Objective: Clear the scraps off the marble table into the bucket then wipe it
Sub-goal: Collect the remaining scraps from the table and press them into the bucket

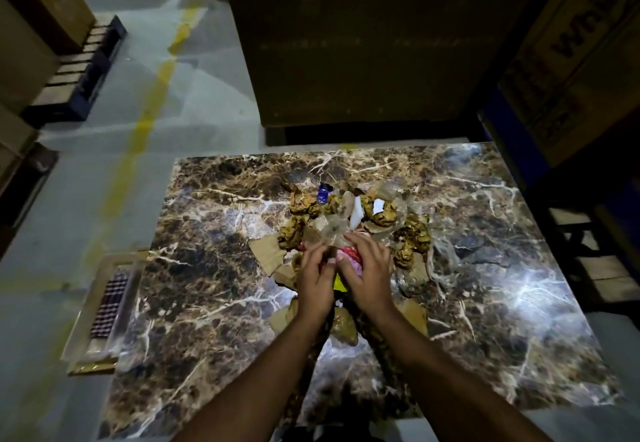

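Note:
A pile of scraps (360, 223) lies in the middle of the brown marble table (214, 303): crumpled gold-brown wrappers, clear plastic, white bits, cardboard pieces and a blue wrapper (323, 194). My left hand (317, 280) and my right hand (367, 275) rest side by side on the near edge of the pile, fingers curled over a red and pink wrapper (353, 258) and a yellow scrap. Whether either hand grips anything is unclear. No bucket shows in view.
A clear tray (104, 306) holding a checked cloth (109, 299) sits on the floor beside the table's left edge. Large cardboard boxes (363, 43) stand behind and to the right. A pallet (86, 71) lies at far left. A yellow line crosses the floor.

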`<state>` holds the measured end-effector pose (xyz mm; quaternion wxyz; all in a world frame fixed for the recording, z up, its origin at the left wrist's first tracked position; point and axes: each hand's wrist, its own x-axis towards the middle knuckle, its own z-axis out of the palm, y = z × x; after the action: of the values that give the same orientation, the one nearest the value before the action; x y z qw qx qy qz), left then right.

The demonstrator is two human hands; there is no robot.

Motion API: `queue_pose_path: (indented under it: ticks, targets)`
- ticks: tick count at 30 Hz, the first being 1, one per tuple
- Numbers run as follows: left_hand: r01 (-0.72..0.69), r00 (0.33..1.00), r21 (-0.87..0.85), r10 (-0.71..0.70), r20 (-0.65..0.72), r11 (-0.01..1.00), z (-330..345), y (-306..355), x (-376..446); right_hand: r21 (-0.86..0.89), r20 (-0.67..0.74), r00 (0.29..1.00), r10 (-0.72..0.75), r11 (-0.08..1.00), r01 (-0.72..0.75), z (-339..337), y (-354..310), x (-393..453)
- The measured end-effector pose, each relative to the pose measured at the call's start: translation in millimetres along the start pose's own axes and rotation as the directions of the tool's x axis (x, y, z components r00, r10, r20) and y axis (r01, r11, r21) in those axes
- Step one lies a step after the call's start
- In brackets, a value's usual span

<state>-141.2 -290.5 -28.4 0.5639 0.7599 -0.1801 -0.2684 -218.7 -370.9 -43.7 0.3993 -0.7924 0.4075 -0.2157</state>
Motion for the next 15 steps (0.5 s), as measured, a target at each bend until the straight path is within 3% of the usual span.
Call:
queue_pose_path:
  ticks: [3, 6, 10, 15]
  targets:
    - [0.078, 0.997, -0.161, -0.081, -0.011, 0.984, 2.2, 6.5, 1.3, 0.048, 0.023, 0.999, 0.028, 0.998, -0.029, -2.8, -2.5, 0.8]
    - [0.104, 0.994, -0.199, -0.108, -0.010, 0.975, 1.9, 5.4, 4.3, 0.027, 0.097, 0.994, 0.056, 0.998, -0.059, -7.8, -2.9, 4.6]
    - [0.070, 0.997, -0.061, -0.069, 0.024, 0.996, -4.3, 3.0, 7.7, -0.143, 0.195, 0.977, 0.086, 0.988, -0.058, -10.1, -0.6, 16.3]
    - [-0.022, 0.996, 0.131, 0.011, 0.083, 0.991, -14.9, 2.1, 12.4, -0.149, 0.199, 0.977, 0.084, 0.987, -0.054, -12.8, -7.4, 23.5]
